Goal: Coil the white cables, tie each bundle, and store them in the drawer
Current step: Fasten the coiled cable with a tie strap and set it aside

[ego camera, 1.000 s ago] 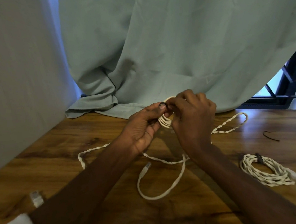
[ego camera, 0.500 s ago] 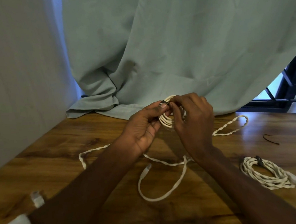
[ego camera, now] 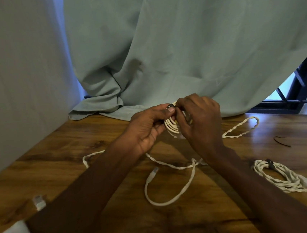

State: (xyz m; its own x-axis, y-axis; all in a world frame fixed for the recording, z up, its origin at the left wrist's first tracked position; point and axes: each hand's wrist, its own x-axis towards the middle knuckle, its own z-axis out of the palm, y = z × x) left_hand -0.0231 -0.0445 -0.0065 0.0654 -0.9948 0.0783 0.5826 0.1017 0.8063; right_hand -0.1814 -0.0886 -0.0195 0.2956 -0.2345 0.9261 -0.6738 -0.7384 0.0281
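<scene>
We note the small coil of smooth white cable (ego camera: 171, 127) held upright above the brown wood-grain table (ego camera: 63, 159), between both hands. The left hand (ego camera: 146, 128) pinches the top of the coil with thumb and forefinger, where a small dark tie (ego camera: 170, 106) sits; the right hand (ego camera: 200, 119) has its fingers curled round the coil's right side, fingertips meeting the left thumb at the tie. Below the coil, a loose twisted white cable (ego camera: 172, 166) trails across the table, with a smooth white cable tail (ego camera: 168, 201) looping toward us, its plug (ego camera: 153, 173) lying flat. Right of the coil and nearer us lies a finished twisted white bundle (ego camera: 278, 176), tied with a dark band. A spare dark tie strip (ego camera: 281, 140) lies right of the coil. Behind the coil hangs a pale green curtain (ego camera: 180, 48).
</scene>
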